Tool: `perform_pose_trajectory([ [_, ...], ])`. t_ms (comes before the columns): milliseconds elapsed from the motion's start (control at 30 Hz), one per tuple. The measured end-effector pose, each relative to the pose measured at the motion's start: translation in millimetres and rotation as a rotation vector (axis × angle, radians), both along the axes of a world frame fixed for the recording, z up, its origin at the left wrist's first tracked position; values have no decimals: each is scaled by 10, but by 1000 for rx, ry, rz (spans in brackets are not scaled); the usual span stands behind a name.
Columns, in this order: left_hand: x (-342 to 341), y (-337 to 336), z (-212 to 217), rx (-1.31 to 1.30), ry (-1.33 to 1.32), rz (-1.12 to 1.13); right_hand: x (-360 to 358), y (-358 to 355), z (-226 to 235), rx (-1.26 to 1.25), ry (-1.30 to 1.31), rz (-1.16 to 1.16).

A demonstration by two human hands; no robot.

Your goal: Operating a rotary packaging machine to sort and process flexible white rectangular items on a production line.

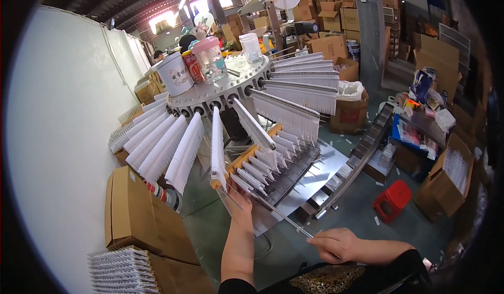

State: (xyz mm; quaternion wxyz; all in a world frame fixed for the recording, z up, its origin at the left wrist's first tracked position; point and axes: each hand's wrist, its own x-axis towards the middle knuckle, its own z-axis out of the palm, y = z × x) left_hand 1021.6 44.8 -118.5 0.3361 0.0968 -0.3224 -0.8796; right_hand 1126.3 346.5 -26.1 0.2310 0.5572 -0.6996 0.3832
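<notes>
My right hand (pixel 336 245) is closed around the end of a thin metal rod (pixel 286 219). The rod slants up and left toward a row of small white rolled pieces (pixel 252 176). These pieces hang along a yellow wooden bar (pixel 247 156). My left hand (pixel 240 199) is at the near end of this bar, its fingers partly hidden and seemingly wrapped round it. Just above, a white fringed sheet (pixel 217 141) hangs from one arm of a round metal machine (pixel 231 91). Under the pieces lies a dark slatted plate (pixel 294 176).
More arms with white sheets (pixel 289 105) fan out around the machine. Cardboard boxes (pixel 142 215) stand at the lower left, beside stacked white pieces (pixel 121 270). To the right are a metal rail (pixel 362 147), a red stool (pixel 392 201) and an open carton (pixel 446 176). Tubs (pixel 176 75) sit on the machine top.
</notes>
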Motion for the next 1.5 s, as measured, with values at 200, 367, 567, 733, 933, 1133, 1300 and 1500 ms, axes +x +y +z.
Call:
perform_pose_trajectory([
  [200, 52, 27, -37, -130, 117, -50, -91, -176, 30, 67, -22, 27],
  [367, 93, 88, -5, -131, 83, -21, -183, -314, -112, 48, -24, 24],
  [567, 98, -33, -57, -54, 172, -69, -103, -242, -130, 13, -6, 43],
  [733, 71, -17, -79, -161, 178, -43, -28, -160, -122, 31, 16, 42],
  [933, 105, 69, 38, -151, 85, -38, -25, -180, -58, 70, 12, 39],
  [1133, 257, 272, -37, -73, -15, 2, -253, -397, -189, 26, 13, 21],
  [1300, 492, 488, -520, -516, -87, -11, -233, -212, -252, -1, 62, 49],
  [1500, 35, 374, -134, -54, 6, 15, -32, 302, -248, -32, 10, 18],
])
